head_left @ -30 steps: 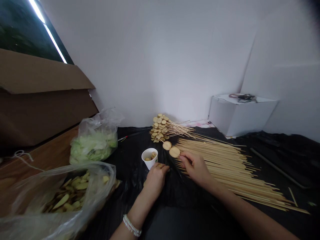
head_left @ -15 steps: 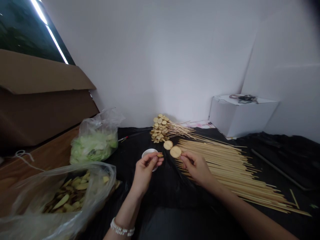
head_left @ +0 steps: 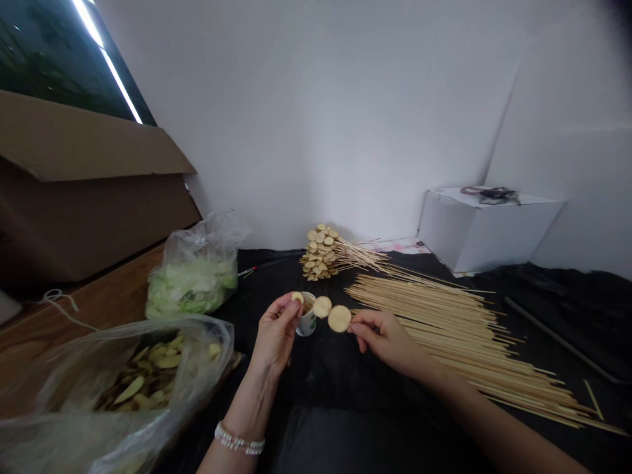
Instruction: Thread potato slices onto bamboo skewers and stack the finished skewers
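Left hand (head_left: 276,339) pinching a slice (head_left: 297,297), probably potato, right hand (head_left: 382,341) pinching a skewer (head_left: 349,328) bearing two slices (head_left: 340,318)

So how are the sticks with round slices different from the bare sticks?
The sticks with slices sit in a small bunch at the back, with round slices at one end. The bare sticks lie in a wide spread, with nothing on them. Both are thin, pale wood on a black sheet.

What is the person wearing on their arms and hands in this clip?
The left hand and right hand are bare, without gloves, and no sleeves show on the forearms. A bracelet of white beads circles the left wrist; the right wrist shows no jewellery.
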